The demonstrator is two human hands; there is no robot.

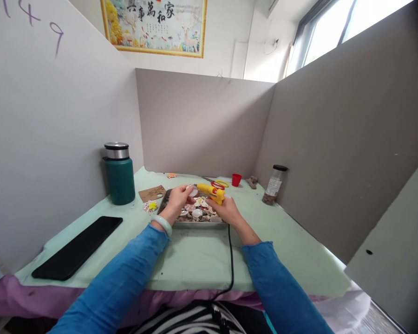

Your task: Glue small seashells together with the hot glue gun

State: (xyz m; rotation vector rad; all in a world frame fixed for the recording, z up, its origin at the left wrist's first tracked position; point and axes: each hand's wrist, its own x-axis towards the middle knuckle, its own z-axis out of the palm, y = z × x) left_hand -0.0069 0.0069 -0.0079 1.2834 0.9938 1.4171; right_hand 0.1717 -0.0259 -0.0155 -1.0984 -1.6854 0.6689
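My right hand (226,209) grips a yellow glue gun (212,191), nozzle pointing left, with its black cord (231,260) trailing back toward me. My left hand (179,200) pinches a small pale shell (193,190) right at the nozzle tip. A pale bangle sits on my left wrist. Both hands hover over a shallow metal tray (195,224) filled with several shells and small stones.
A green flask (119,174) stands at the left, a black phone (77,247) lies near the front left. A brown card (152,193), scissors (218,183), a red cup (236,179) and a clear jar (274,185) sit behind the tray. Grey partitions wall three sides.
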